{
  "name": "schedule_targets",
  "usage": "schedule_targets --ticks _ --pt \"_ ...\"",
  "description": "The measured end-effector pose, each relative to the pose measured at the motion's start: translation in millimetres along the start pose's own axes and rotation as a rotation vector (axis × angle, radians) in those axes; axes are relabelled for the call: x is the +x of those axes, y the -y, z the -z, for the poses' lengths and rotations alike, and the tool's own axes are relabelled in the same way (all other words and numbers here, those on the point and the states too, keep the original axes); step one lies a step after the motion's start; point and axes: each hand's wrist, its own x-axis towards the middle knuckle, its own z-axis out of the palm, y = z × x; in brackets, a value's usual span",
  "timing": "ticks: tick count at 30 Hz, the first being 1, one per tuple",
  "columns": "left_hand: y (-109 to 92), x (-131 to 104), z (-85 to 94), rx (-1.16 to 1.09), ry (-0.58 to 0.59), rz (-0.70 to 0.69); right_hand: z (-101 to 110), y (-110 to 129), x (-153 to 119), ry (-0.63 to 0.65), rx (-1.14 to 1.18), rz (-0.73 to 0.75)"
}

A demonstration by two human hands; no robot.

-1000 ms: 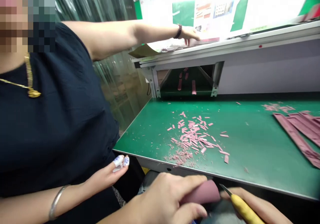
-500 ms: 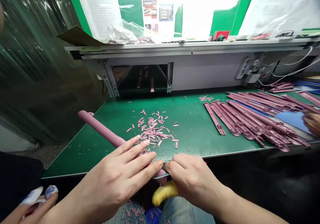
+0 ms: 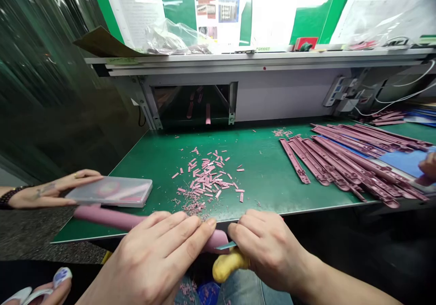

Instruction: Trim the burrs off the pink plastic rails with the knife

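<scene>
My left hand (image 3: 163,255) is closed over a long pink plastic strip (image 3: 105,218), its fingers lying along the top. The strip's rounded near end sticks out past those fingers at the table's front edge. In my closed right hand (image 3: 269,246) is a thin knife blade (image 3: 225,246), its flat tip against or very close to the strip's end; the hand hides its handle. A yellow cover (image 3: 230,265) shows below that hand, seemingly over the thumb. Small pink offcuts and shavings (image 3: 207,177) lie scattered on the green table just beyond my hands.
Many pink strips (image 3: 334,164) are piled at the right, beside another person's hand (image 3: 429,166). At the left a person's hand (image 3: 51,191) holds a translucent plastic case (image 3: 112,191) above the strip. Covered fingers (image 3: 57,282) show lower left. A shelf (image 3: 204,62) spans the back.
The strip has swung flatter, its far end dropping lower and left. My left hand moved left and down. A person's hand with the plastic case came in from the left.
</scene>
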Motion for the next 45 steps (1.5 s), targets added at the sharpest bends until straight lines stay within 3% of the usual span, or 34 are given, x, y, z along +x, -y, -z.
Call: schedule_targets --ticks 6,12,16,23,28,31,33,35,37,39,42,45 --pt "-21.8 -4.7 -14.9 -0.206 -0.045 0.282 -0.2 1.7 -0.1 -0.036 0.027 -0.009" --pt "-23.0 -7.5 -17.9 -0.32 0.012 0.349 -8.6 1.1 2.7 -0.056 0.013 -0.134" --pt "-27.0 -11.2 -21.9 -0.334 -0.017 0.415 -15.1 -0.5 4.3 -0.048 -0.013 -0.11" --pt "-36.6 -18.9 -33.8 -0.533 -0.026 0.67 -26.2 3.0 5.7 -0.098 -0.054 -0.142" --pt "-43.2 -16.9 -36.7 -0.758 -0.028 0.933 -32.2 0.7 8.8 -0.094 -0.063 -0.111" --pt "-44.5 -14.7 -40.9 -1.013 -0.118 1.131 -35.8 1.0 7.0 -0.142 0.201 -0.197" --pt "-39.6 -12.3 -45.9 -1.269 -0.231 1.315 -39.3 6.7 2.9 -0.254 0.492 -0.455" --pt "-28.4 -8.8 -53.2 -1.481 -0.44 1.486 -44.4 17.7 -3.2 -0.299 0.785 -0.781" --pt "-12.3 -3.9 -63.1 -1.552 -0.687 1.566 -51.1 31.5 -9.8 -0.213 1.021 -0.946" --pt "4.2 2.6 -75.6 -1.521 -0.854 1.56 -58.3 43.5 -14.6 -0.038 1.182 -0.928" --pt "18.1 12.6 -96.4 -1.47 -0.891 1.487 -65.3 48.5 -16.8 0.103 1.228 -0.934" --pt "13.7 12.7 -112.1 -1.426 -0.768 1.373 -61.6 30.4 -24.2 0.082 1.112 -0.995"
